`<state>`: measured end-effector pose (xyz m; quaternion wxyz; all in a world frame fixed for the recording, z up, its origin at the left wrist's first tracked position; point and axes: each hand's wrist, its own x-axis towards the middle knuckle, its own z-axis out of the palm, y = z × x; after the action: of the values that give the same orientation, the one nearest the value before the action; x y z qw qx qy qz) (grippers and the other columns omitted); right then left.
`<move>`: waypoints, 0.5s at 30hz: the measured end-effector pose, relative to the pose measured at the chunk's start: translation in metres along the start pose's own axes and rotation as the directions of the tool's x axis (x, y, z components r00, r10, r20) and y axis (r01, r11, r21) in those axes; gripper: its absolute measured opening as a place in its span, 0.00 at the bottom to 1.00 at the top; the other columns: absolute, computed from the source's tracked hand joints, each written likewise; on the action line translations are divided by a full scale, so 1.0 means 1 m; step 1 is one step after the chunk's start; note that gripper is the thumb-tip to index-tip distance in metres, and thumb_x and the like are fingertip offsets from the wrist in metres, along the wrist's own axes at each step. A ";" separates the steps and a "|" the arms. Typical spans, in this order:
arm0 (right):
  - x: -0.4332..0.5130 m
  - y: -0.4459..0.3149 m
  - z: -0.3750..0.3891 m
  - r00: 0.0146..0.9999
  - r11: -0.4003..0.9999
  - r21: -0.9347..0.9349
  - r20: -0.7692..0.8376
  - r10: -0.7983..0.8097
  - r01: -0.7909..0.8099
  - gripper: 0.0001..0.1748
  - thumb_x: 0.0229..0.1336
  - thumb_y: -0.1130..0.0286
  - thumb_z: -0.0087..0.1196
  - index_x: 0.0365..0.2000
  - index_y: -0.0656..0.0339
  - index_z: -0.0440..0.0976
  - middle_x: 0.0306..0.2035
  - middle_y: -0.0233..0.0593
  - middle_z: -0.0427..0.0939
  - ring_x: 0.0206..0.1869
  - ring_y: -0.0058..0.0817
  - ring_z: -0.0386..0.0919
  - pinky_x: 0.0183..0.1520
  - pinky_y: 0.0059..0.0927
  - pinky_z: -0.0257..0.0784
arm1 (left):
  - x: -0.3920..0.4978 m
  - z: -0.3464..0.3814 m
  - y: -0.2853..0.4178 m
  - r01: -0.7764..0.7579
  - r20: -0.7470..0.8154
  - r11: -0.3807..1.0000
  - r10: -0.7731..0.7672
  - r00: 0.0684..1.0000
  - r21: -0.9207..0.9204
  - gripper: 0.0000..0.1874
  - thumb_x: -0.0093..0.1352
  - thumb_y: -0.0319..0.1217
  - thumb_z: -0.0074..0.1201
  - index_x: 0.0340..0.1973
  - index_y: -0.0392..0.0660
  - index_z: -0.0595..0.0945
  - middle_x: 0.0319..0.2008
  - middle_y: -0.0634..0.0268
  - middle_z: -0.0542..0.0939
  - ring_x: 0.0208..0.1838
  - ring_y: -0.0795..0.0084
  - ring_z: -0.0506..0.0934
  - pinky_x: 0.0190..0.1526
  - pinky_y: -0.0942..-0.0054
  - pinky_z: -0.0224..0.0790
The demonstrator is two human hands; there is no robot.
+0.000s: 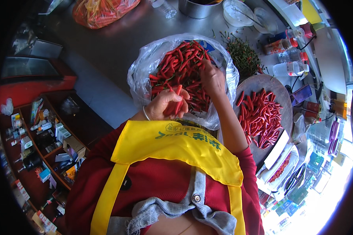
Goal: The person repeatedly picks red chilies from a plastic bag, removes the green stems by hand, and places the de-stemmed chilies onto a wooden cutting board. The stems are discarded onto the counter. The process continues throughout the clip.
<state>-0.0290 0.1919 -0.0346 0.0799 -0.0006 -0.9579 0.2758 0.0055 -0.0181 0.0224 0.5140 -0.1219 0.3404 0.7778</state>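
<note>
Red chili peppers point(179, 60), many with green stems, fill a clear plastic bag point(139, 69) that stands open on the metal table. Over the bag's near edge, my left hand point(169, 102) holds several red chilies point(178, 101) between thumb and fingers. My right hand point(212, 77) reaches into the right part of the bag; its fingertips are partly hidden, and whether they grip a chili cannot be told. A round board point(284, 88) at the right carries a heap of red chilies without visible stems point(261, 117). Behind it lies a pile of green stems point(242, 55).
Beyond the bag stand a metal pot point(194, 11), a plastic bottle point(164, 8), a white bowl point(236, 14) and a tied bag of red contents point(103, 13). Several bottles point(289, 69) line the right side. An open drawer with small boxes point(44, 126) is at the left.
</note>
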 end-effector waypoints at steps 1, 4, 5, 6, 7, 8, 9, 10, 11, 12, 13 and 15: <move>0.003 0.006 0.007 0.998 0.998 -0.045 0.051 -0.034 0.036 0.10 0.57 0.71 0.45 0.38 0.57 0.73 0.34 0.48 0.78 0.33 0.48 0.78 0.34 0.43 0.72 | 0.001 0.000 0.001 -0.003 0.005 1.000 0.003 1.000 0.017 0.09 0.62 0.35 0.48 0.33 0.45 0.75 0.24 0.58 0.79 0.20 0.73 0.76 0.17 0.81 0.61; 0.005 0.008 0.013 0.991 0.988 -0.096 0.076 -0.110 0.117 0.09 0.55 0.71 0.48 0.38 0.57 0.73 0.33 0.46 0.78 0.33 0.47 0.77 0.33 0.44 0.72 | 0.005 -0.006 0.001 -0.041 0.037 0.998 0.040 0.999 0.036 0.08 0.64 0.34 0.50 0.35 0.46 0.74 0.24 0.59 0.79 0.20 0.74 0.75 0.16 0.82 0.60; 0.004 0.006 0.012 0.990 0.985 -0.102 0.060 -0.131 0.136 0.09 0.55 0.71 0.50 0.38 0.58 0.73 0.33 0.46 0.78 0.32 0.46 0.77 0.32 0.44 0.72 | 0.006 -0.009 0.000 -0.058 0.052 0.998 0.056 0.997 0.037 0.07 0.65 0.34 0.50 0.36 0.46 0.74 0.24 0.60 0.78 0.20 0.74 0.75 0.15 0.82 0.60; 0.003 0.001 0.007 0.992 0.988 -0.084 0.017 -0.128 0.129 0.08 0.55 0.71 0.50 0.37 0.58 0.73 0.31 0.46 0.78 0.31 0.45 0.77 0.31 0.42 0.72 | 0.008 -0.011 -0.001 -0.076 0.002 0.997 0.076 0.997 0.035 0.07 0.66 0.34 0.50 0.36 0.47 0.74 0.24 0.60 0.78 0.20 0.75 0.74 0.15 0.82 0.59; 0.001 -0.009 0.000 0.992 0.990 -0.063 -0.025 -0.127 0.126 0.08 0.55 0.71 0.51 0.36 0.59 0.73 0.29 0.45 0.78 0.30 0.43 0.78 0.30 0.41 0.71 | 0.009 -0.013 -0.002 -0.095 -0.050 0.995 0.097 0.994 0.032 0.06 0.66 0.34 0.50 0.36 0.47 0.74 0.25 0.61 0.78 0.20 0.76 0.74 0.15 0.82 0.59; -0.002 -0.020 -0.007 0.990 0.992 -0.042 -0.067 -0.124 0.121 0.07 0.55 0.71 0.52 0.36 0.59 0.73 0.27 0.45 0.77 0.29 0.42 0.78 0.29 0.39 0.71 | 0.009 -0.014 -0.003 -0.114 -0.102 0.993 0.116 0.988 0.030 0.06 0.67 0.34 0.51 0.36 0.47 0.74 0.25 0.62 0.78 0.20 0.76 0.73 0.15 0.83 0.59; -0.007 -0.033 -0.018 0.996 0.994 0.093 -0.072 -0.057 0.064 0.06 0.56 0.70 0.53 0.34 0.60 0.73 0.24 0.44 0.75 0.27 0.38 0.77 0.28 0.37 0.70 | 0.010 -0.014 -0.002 -0.127 -0.149 0.992 0.127 0.981 0.011 0.05 0.67 0.33 0.51 0.36 0.47 0.74 0.24 0.63 0.78 0.20 0.76 0.74 0.15 0.82 0.58; -0.013 -0.047 -0.028 0.998 0.973 0.229 -0.069 0.006 0.010 0.07 0.56 0.69 0.53 0.33 0.61 0.72 0.20 0.43 0.73 0.24 0.35 0.76 0.26 0.35 0.69 | 0.011 -0.015 -0.001 -0.144 -0.199 0.989 0.140 0.970 -0.006 0.05 0.67 0.32 0.52 0.35 0.47 0.75 0.24 0.64 0.79 0.20 0.76 0.74 0.15 0.82 0.58; -0.020 -0.056 -0.033 0.996 0.932 0.361 -0.056 0.068 -0.043 0.07 0.57 0.68 0.54 0.32 0.62 0.72 0.17 0.42 0.71 0.22 0.32 0.75 0.25 0.32 0.68 | 0.011 -0.016 0.000 -0.163 -0.250 0.986 0.152 0.956 -0.023 0.04 0.67 0.32 0.52 0.35 0.47 0.75 0.24 0.64 0.79 0.20 0.76 0.75 0.15 0.82 0.58; -0.027 -0.058 -0.033 0.993 0.852 0.516 -0.018 0.121 -0.094 0.11 0.60 0.66 0.53 0.27 0.64 0.71 0.13 0.32 0.65 0.17 0.22 0.67 0.21 0.28 0.63 | 0.012 -0.016 0.001 -0.193 -0.203 0.981 0.195 0.960 0.027 0.06 0.67 0.34 0.53 0.36 0.47 0.76 0.25 0.65 0.79 0.20 0.77 0.75 0.15 0.81 0.59; -0.035 -0.060 -0.032 0.966 0.697 0.670 0.132 0.224 -0.253 0.11 0.60 0.67 0.53 0.26 0.64 0.71 0.14 0.34 0.66 0.18 0.22 0.66 0.22 0.27 0.63 | 0.012 -0.014 0.001 -0.176 -0.174 0.984 0.180 0.968 0.039 0.06 0.68 0.34 0.53 0.36 0.47 0.76 0.25 0.65 0.79 0.20 0.78 0.75 0.15 0.82 0.59; -0.048 -0.062 -0.030 0.837 0.261 0.804 0.458 0.299 -0.534 0.11 0.59 0.68 0.53 0.24 0.64 0.70 0.17 0.36 0.70 0.20 0.20 0.64 0.26 0.26 0.63 | 0.011 -0.006 0.002 -0.146 -0.118 0.987 0.153 0.981 0.067 0.07 0.68 0.35 0.53 0.37 0.47 0.75 0.26 0.65 0.79 0.21 0.78 0.75 0.15 0.83 0.59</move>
<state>0.0255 0.1524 0.0157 -0.1126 -0.1808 -0.6113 0.7622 -0.0020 -0.0149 0.0133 0.4357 -0.1285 0.4018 0.7951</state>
